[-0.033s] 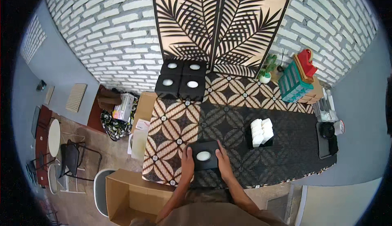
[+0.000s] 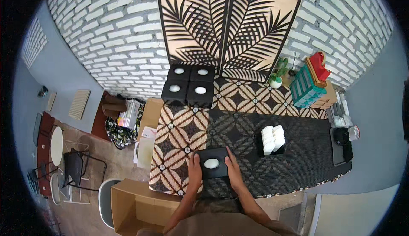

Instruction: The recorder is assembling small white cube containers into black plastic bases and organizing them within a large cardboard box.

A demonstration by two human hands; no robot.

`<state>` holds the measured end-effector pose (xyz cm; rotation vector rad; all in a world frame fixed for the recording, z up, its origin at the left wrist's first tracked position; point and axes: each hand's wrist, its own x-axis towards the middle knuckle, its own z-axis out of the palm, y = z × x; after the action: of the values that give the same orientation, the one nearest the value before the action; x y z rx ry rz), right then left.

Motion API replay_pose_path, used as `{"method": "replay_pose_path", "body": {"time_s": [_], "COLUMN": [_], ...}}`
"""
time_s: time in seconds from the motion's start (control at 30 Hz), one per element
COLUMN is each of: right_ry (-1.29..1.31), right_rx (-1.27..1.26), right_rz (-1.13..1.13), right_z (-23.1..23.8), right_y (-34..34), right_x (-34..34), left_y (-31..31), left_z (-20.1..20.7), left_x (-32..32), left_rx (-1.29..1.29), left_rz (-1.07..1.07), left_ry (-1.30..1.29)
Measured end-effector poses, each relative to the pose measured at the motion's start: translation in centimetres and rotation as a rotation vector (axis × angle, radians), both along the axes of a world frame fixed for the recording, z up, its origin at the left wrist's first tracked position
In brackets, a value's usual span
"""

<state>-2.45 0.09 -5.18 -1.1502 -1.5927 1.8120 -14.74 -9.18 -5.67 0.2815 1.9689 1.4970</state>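
Observation:
Between both palms, at the table's near edge, I hold a black tissue box (image 2: 207,173) with a white oval on its top. My left hand (image 2: 195,172) grips its left side and my right hand (image 2: 233,170) its right side, thumbs near the top edges. Several like black boxes (image 2: 185,92) stand packed together at the back left of the table. To the right of my hands, a small black open container (image 2: 279,151) holds stacks of folded white tissues (image 2: 272,138).
An open cardboard box (image 2: 147,190) stands at the near left, below the patterned tabletop (image 2: 177,131). Teal drawers (image 2: 306,86) topped with a red tape dispenser (image 2: 319,66) and a potted plant (image 2: 277,81) line the back right. A grey tray (image 2: 338,153) lies at the right end.

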Motion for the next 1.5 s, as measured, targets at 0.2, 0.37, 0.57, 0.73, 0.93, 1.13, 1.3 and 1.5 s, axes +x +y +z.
{"method": "replay_pose_path", "body": {"time_s": [0.2,0.37,0.57,0.73,0.93,1.13,1.3,1.5], "right_ry": [0.096,0.113,0.178,0.107,0.039,0.036,0.018,0.089], "right_rx": [-0.039,0.024,0.06,0.029,0.075,0.182,0.194,0.291], "right_rz": [-0.086,-0.037,-0.048,-0.064,-0.023,-0.027,-0.006,-0.137], "right_z": [1.8,3.7,3.5,5.6,3.7,1.1,1.3,2.2], "right_y": [2.2,4.6,9.6,15.9,20.8,22.6,22.9,20.9], "right_x": [-4.3,-9.2,-18.1,-28.3,-37.3,-39.7,-39.7,-33.0], "left_y": [1.8,4.0,9.6,15.3,21.0,22.7,22.3,21.6], "left_z": [2.3,4.1,3.7,0.1,-2.3,-2.5,-1.3,2.7], "left_x": [-4.6,-9.5,-18.8,-30.0,-39.2,-41.4,-40.8,-33.0], "left_rx": [0.107,0.236,0.369,0.286,0.433,0.378,0.433,0.382], "left_rz": [-0.009,-0.018,-0.018,0.035,0.037,0.033,0.051,0.412], "left_ry": [-0.085,-0.147,0.01,0.139,0.235,0.104,0.049,0.504]}}
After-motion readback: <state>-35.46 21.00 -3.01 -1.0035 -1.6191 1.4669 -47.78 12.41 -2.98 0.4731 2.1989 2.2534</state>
